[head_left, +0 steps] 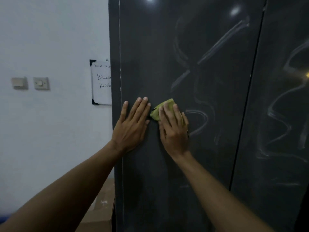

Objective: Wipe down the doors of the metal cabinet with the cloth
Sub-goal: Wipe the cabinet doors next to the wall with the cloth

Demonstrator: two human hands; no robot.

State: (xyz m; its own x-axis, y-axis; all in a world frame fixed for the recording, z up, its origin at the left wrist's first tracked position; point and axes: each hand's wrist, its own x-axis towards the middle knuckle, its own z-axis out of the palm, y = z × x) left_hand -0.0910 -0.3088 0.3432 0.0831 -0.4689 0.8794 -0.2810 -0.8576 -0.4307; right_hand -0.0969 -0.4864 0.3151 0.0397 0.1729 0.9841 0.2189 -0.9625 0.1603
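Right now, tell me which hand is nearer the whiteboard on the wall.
Left. The left hand lies flat on the door just right of and below the whiteboard; the right hand presses the cloth farther right.

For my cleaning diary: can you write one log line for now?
left hand flat on left door | right hand presses yellow-green cloth | smears at right

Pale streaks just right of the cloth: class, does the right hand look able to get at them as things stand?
Probably yes. The right hand presses the green cloth flat on the cabinet door, and the streaks lie beside it on the same panel, nothing between.
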